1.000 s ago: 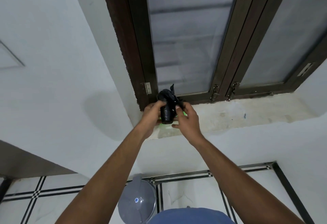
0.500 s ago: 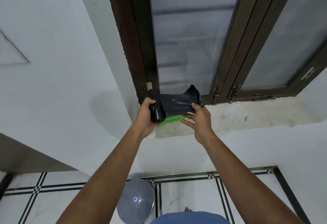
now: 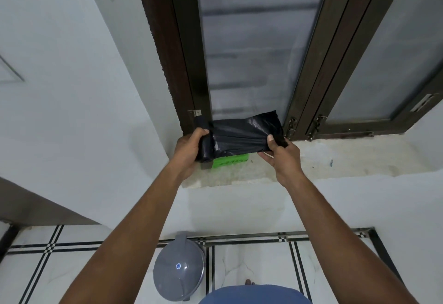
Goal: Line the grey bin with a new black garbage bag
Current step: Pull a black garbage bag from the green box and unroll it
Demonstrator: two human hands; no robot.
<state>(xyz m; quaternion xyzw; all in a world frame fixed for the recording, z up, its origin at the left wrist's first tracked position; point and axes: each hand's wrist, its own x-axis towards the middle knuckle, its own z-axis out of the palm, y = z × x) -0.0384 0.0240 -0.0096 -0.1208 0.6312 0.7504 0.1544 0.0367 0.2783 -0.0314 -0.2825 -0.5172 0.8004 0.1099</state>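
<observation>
The left hand [image 3: 189, 152] grips the roll of garbage bags [image 3: 205, 145], and the right hand [image 3: 282, 155] pinches the unrolled black bag [image 3: 247, 133] stretched between them. Below both hands, the lidded grey bin [image 3: 178, 270] stands on the floor [image 3: 251, 263].

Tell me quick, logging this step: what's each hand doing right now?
Left hand: closed around the roll of black garbage bags.
Right hand: pinching the unrolled bag end.
</observation>
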